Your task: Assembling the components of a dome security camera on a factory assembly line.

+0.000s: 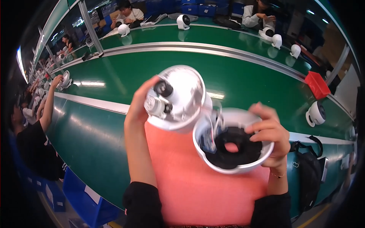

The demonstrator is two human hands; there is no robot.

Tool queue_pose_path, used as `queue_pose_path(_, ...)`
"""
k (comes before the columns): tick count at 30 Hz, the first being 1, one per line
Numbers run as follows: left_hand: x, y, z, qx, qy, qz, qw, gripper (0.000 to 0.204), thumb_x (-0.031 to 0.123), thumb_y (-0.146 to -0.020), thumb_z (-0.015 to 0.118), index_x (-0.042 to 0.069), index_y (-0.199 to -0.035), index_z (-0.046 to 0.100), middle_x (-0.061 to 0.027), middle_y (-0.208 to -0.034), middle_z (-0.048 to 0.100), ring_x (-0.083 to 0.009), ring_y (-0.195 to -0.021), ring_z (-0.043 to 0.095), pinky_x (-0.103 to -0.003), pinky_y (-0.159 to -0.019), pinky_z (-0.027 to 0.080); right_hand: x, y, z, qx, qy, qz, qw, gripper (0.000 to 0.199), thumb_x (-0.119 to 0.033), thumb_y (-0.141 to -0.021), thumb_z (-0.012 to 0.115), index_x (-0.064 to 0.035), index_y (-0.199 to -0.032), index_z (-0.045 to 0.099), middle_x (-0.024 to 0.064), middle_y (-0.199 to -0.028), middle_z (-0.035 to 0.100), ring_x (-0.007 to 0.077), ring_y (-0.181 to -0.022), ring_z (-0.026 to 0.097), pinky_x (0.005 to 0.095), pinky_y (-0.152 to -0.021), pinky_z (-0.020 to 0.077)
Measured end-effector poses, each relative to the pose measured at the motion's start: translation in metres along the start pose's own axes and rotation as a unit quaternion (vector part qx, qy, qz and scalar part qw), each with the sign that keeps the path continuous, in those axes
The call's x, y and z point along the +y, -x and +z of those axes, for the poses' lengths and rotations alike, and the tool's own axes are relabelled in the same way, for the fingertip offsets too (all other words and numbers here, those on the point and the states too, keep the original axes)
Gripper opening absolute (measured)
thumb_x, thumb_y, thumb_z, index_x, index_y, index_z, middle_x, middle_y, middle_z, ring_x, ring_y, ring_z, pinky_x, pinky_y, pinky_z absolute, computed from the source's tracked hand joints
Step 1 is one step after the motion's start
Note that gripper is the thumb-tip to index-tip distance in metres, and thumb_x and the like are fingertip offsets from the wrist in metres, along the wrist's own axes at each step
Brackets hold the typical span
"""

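The left hand (pixel 137 110) clasps a glossy white dome (pixel 178 97), round, smooth, with dark knobs. At its four o'clock, the right hand (pixel 270 135) pinches a white ring shell (pixel 232 142) with a black foam insert, over a pink mat (pixel 190 182).

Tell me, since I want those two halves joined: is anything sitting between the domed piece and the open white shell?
Yes. Thin wires run between the shiny white domed half in the left hand and the round white shell with a black ring in the right hand.

Black sleeves on both forearms; thin bracelet (pixel 278 175) on right wrist.
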State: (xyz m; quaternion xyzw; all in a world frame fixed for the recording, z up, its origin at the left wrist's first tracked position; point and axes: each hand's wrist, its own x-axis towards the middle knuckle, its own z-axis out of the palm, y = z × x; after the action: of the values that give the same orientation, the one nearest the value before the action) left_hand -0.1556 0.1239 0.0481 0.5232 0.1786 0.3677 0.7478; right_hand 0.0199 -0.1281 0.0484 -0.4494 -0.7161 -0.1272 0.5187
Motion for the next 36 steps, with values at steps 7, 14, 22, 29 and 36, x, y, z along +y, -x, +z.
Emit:
queue_pose_path(7, -0.047, -0.002, 0.063, -0.665, -0.315, -0.205, 0.645, 0.03, 0.024, -0.084, 0.056, -0.003, -0.095, 0.064, -0.0053, -0.08, 0.064, -0.0103, -0.075, 0.056, -0.027, -0.069, 0.045, -0.007, 0.003, 0.009, -0.237, -0.326, 0.232, 0.885, 0.057, -0.026, -0.068, 0.075, 0.0025, -0.113, 0.054, 0.0137, -0.101, 0.063, 0.0248, -0.084, 0.064, 0.0302, -0.075, 0.0488)
queue_pose_path(14, -0.044, 0.034, 0.052, -0.569, -0.303, -0.147, 0.75, 0.034, 0.032, -0.086, 0.052, 0.001, -0.095, 0.064, -0.0026, -0.07, 0.059, -0.0101, -0.065, 0.053, -0.025, -0.056, 0.043, -0.023, -0.012, 0.024, -0.345, -0.338, 0.182, 0.856, 0.047, -0.022, -0.074, 0.072, -0.004, -0.113, 0.054, 0.0124, -0.094, 0.062, 0.0221, -0.078, 0.062, 0.0288, -0.068, 0.0486)
queue_pose_path(22, 0.001, 0.145, -0.012, -0.107, -0.383, -0.063, 0.915, 0.039, 0.029, -0.088, 0.05, -0.006, -0.103, 0.059, -0.0138, -0.082, 0.062, -0.0183, -0.075, 0.062, -0.031, -0.073, 0.048, -0.04, -0.02, 0.032, -0.315, -0.261, 0.429, 0.805, 0.044, -0.024, -0.08, 0.066, -0.0004, -0.109, 0.041, 0.0173, -0.082, 0.061, 0.0275, -0.074, 0.063, 0.0314, -0.065, 0.0484)
queue_pose_path(29, 0.0, 0.202, 0.013, -0.075, -0.517, 0.033, 0.852, 0.085, 0.04, -0.06, 0.079, -0.005, -0.125, 0.045, -0.0155, -0.085, 0.065, -0.0247, -0.075, 0.067, -0.03, -0.065, 0.052, -0.052, -0.032, 0.046, -0.357, -0.255, 0.414, 0.797, 0.046, -0.017, -0.072, 0.073, 0.0007, -0.104, 0.045, 0.0082, -0.077, 0.06, 0.0129, -0.069, 0.059, 0.0222, -0.058, 0.0451)
queue_pose_path(36, -0.002, 0.192, -0.003, -0.102, -0.501, 0.039, 0.859, 0.076, 0.036, -0.062, 0.079, -0.003, -0.121, 0.05, -0.014, -0.08, 0.066, -0.0223, -0.072, 0.067, -0.029, -0.063, 0.052, -0.049, -0.029, 0.058, -0.291, -0.14, 0.336, 0.885, 0.033, -0.023, -0.067, 0.074, -0.0015, -0.083, 0.055, 0.0097, -0.066, 0.058, 0.0184, -0.057, 0.059, 0.0268, -0.052, 0.0453)
